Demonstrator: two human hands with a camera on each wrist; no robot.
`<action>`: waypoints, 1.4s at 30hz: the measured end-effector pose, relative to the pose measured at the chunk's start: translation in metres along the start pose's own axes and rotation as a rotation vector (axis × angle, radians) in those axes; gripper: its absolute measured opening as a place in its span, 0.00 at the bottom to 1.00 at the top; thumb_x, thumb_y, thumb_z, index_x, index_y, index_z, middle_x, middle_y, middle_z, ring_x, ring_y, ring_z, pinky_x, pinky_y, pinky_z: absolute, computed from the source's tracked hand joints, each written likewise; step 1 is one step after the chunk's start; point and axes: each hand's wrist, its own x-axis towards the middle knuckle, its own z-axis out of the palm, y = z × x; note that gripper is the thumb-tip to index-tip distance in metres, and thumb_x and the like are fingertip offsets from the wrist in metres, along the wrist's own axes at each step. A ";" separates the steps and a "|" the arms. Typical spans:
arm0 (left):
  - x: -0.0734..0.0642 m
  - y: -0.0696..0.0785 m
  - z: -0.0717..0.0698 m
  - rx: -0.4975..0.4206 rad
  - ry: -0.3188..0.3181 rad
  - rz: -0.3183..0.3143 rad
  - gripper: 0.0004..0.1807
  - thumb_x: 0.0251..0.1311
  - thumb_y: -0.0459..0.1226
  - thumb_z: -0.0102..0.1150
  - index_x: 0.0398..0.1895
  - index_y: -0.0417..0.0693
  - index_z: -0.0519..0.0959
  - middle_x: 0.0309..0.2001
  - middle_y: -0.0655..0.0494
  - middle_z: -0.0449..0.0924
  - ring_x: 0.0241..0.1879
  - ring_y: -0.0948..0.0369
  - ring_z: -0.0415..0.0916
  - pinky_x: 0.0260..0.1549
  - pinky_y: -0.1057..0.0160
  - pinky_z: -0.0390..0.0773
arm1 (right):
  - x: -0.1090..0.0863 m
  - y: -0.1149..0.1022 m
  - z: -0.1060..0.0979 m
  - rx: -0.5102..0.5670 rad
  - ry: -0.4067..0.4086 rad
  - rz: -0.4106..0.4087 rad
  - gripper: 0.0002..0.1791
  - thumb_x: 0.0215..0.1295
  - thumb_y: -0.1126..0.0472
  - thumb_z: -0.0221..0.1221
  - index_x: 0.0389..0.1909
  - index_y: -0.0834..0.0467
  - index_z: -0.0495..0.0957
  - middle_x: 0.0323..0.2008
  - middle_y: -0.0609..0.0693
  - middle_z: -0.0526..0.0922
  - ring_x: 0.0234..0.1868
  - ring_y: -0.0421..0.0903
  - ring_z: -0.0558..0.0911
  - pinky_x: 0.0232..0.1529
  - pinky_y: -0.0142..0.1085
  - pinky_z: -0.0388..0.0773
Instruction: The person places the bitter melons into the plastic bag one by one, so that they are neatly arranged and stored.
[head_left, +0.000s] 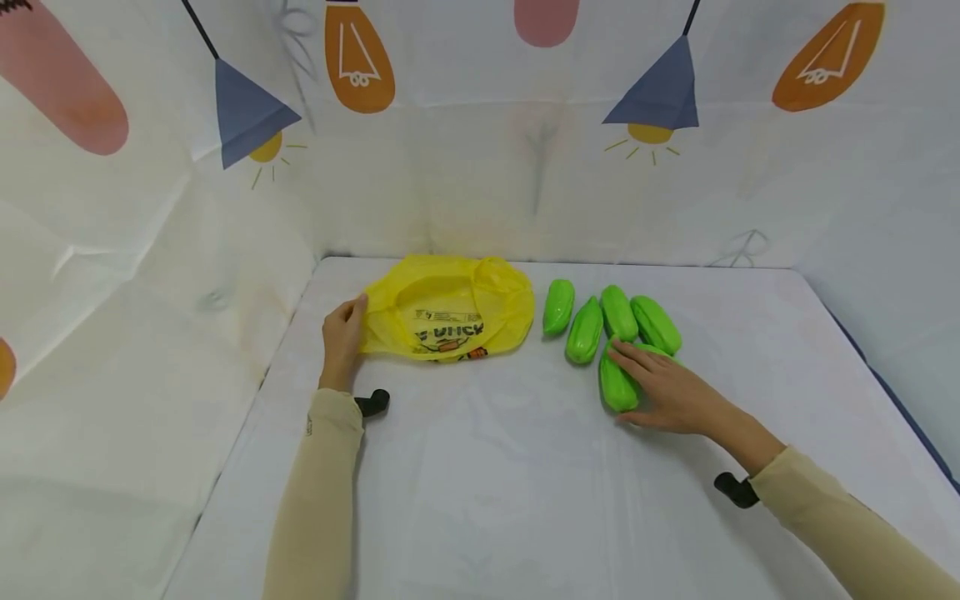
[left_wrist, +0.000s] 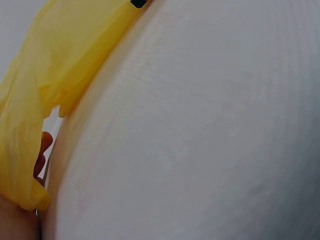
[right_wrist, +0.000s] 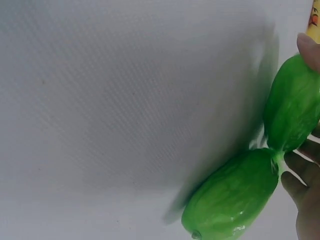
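Printed white sheeting (head_left: 465, 192): stands behind and at the sides, patterned with lamps and bulbs; it meets the far edge of the surface.
White surface (head_left: 487, 500): side edges spread apart toward the near side; open room runs broadly from the middle to the near side.
Tan sleeves (head_left: 315, 492): one reaches in from near left, one from near right, well apart.
Yellow plastic bag (head_left: 450, 315): lies at far left, close to the far edge, mouth gaping; printed film with dark lettering shows within the opening, and the folds hide the rest.
Right hand (head_left: 667, 396): spread wide over the nearest of the green packets (head_left: 584, 331), thumb at one end, fingers nearly straight at the other.
Left hand (head_left: 342, 337): narrow, pinching the bag's left edge.
Green packets: six on the surface, right of the bag; two meet at twisted ends beside the right fingers, whether tied cannot be told.
Black wrist devices (head_left: 372, 403): one at each cuff.
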 end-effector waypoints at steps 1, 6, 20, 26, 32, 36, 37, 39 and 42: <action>0.000 -0.001 0.000 0.002 0.000 0.001 0.37 0.66 0.63 0.46 0.59 0.41 0.77 0.59 0.43 0.77 0.57 0.49 0.71 0.62 0.53 0.66 | 0.000 0.000 -0.001 0.001 -0.006 0.004 0.55 0.49 0.44 0.74 0.70 0.68 0.59 0.70 0.66 0.62 0.66 0.65 0.68 0.61 0.59 0.67; -0.001 -0.003 -0.002 -0.009 0.015 -0.003 0.37 0.65 0.64 0.48 0.59 0.42 0.78 0.58 0.44 0.77 0.55 0.51 0.71 0.61 0.54 0.67 | 0.005 -0.004 -0.010 0.022 -0.043 0.024 0.55 0.49 0.46 0.74 0.70 0.69 0.58 0.70 0.66 0.62 0.68 0.64 0.66 0.62 0.57 0.68; 0.001 -0.012 -0.007 -0.057 0.018 0.008 0.36 0.66 0.63 0.48 0.59 0.42 0.78 0.59 0.45 0.77 0.57 0.53 0.72 0.61 0.55 0.67 | 0.055 0.001 -0.049 -0.019 0.033 -0.007 0.56 0.51 0.47 0.73 0.74 0.64 0.53 0.74 0.60 0.56 0.69 0.63 0.65 0.61 0.58 0.68; -0.001 -0.010 -0.007 -0.074 0.027 0.005 0.35 0.66 0.63 0.49 0.58 0.43 0.79 0.58 0.46 0.78 0.54 0.55 0.72 0.58 0.57 0.68 | 0.100 -0.008 -0.062 0.012 0.049 -0.074 0.56 0.51 0.49 0.73 0.74 0.65 0.52 0.74 0.62 0.54 0.71 0.62 0.61 0.64 0.58 0.64; -0.002 -0.010 -0.004 -0.088 0.016 -0.006 0.36 0.65 0.63 0.49 0.57 0.43 0.79 0.58 0.46 0.78 0.52 0.56 0.72 0.56 0.60 0.68 | 0.150 -0.031 -0.057 0.027 -0.003 -0.128 0.55 0.56 0.46 0.70 0.75 0.65 0.49 0.76 0.61 0.51 0.74 0.59 0.58 0.68 0.55 0.62; -0.002 -0.009 -0.002 -0.102 0.012 -0.011 0.35 0.65 0.63 0.51 0.56 0.43 0.80 0.57 0.47 0.79 0.51 0.56 0.72 0.54 0.61 0.69 | 0.184 -0.051 -0.044 0.053 -0.031 -0.173 0.55 0.58 0.45 0.68 0.76 0.64 0.47 0.76 0.61 0.49 0.75 0.58 0.55 0.70 0.54 0.59; -0.001 -0.009 -0.002 -0.100 0.013 -0.009 0.35 0.64 0.63 0.51 0.56 0.43 0.80 0.57 0.47 0.79 0.51 0.56 0.72 0.54 0.61 0.69 | 0.192 -0.056 -0.040 0.060 -0.038 -0.180 0.55 0.59 0.44 0.67 0.76 0.64 0.46 0.76 0.60 0.48 0.75 0.58 0.55 0.70 0.53 0.59; -0.001 -0.008 -0.002 -0.096 0.018 -0.007 0.35 0.64 0.63 0.51 0.56 0.43 0.80 0.57 0.47 0.79 0.51 0.56 0.72 0.55 0.60 0.69 | 0.207 -0.068 -0.033 0.077 -0.057 -0.190 0.55 0.59 0.43 0.67 0.76 0.63 0.46 0.77 0.59 0.48 0.75 0.57 0.55 0.71 0.52 0.59; 0.000 -0.007 -0.002 -0.085 0.029 -0.002 0.35 0.64 0.64 0.51 0.55 0.44 0.81 0.56 0.46 0.80 0.52 0.55 0.73 0.56 0.58 0.69 | 0.229 -0.084 -0.024 0.106 -0.100 -0.194 0.55 0.60 0.43 0.66 0.77 0.62 0.44 0.77 0.58 0.46 0.75 0.56 0.56 0.71 0.50 0.58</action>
